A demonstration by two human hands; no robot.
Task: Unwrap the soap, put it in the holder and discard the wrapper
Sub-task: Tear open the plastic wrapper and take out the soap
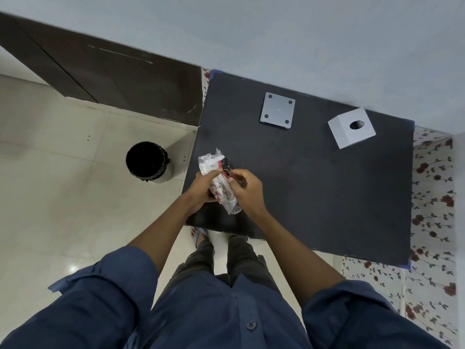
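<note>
A wrapped soap bar (221,181) in a white, red and clear plastic wrapper is held over the near left corner of the black table (314,177). My left hand (201,191) grips it from the left and below. My right hand (245,188) pinches the wrapper from the right, near its middle. The wrapper's far end sticks up, crumpled and torn loose. A grey square soap holder (277,113) with four dark holes lies at the back of the table. The soap itself is hidden inside the wrapper.
A black-lined waste bin (148,161) stands on the tiled floor left of the table. A white tissue box (351,128) sits at the table's back right. A dark wooden panel lies at the back left, a flowered wall covering to the right.
</note>
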